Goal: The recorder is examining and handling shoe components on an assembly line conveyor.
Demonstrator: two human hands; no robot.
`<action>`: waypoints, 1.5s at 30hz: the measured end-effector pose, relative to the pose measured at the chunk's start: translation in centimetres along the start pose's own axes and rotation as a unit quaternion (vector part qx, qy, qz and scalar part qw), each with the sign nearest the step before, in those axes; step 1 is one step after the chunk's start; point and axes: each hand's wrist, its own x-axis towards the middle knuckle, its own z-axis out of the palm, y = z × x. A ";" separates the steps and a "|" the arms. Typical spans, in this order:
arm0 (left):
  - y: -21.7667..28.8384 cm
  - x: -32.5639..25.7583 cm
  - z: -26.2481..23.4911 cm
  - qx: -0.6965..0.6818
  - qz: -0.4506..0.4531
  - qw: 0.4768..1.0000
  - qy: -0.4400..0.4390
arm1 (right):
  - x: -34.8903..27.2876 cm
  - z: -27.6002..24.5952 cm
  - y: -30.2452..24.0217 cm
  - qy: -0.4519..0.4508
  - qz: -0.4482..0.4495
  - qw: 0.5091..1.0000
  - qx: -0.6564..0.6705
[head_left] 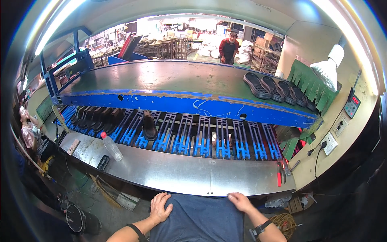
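My left hand (160,207) rests at the left side of the dark blue cloth (197,220) over my lap, thumb apart from the fingers, holding nothing visible. At the cloth's right upper corner lies my right hand (240,201), its fingers loosely bent by the front edge of the metal bench (177,171); nothing shows in it. A clear bottle with a pink-red cap (112,147) stands on the bench, beside a small black object (103,162). Red-handled pincers (279,174) lie at the bench's right end with a hammer (296,165).
Beyond the bench runs a rack of blue forked carriers (201,139); dark shoes (149,128) sit on its left part. Above it, a green conveyor belt (173,78) carries several black soles (272,88). A black bucket (76,218) stands low left. Two people are farther off.
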 end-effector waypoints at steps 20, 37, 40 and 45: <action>-0.9 -0.6 -0.2 0.009 -0.006 1.000 0.016 | 0.1 -15.9 -17.9 -0.274 -0.186 0.816 0.474; -0.6 -0.9 -0.6 0.020 -0.018 1.000 -0.008 | -3.4 3.2 -5.1 0.124 -0.156 0.970 -0.140; -0.5 0.3 1.0 0.002 0.019 1.000 -0.010 | -3.9 2.7 -3.8 0.145 -0.145 0.967 -0.151; -0.8 0.3 0.0 0.016 0.020 1.000 -0.009 | -3.1 3.5 -4.1 0.160 -0.164 0.964 -0.135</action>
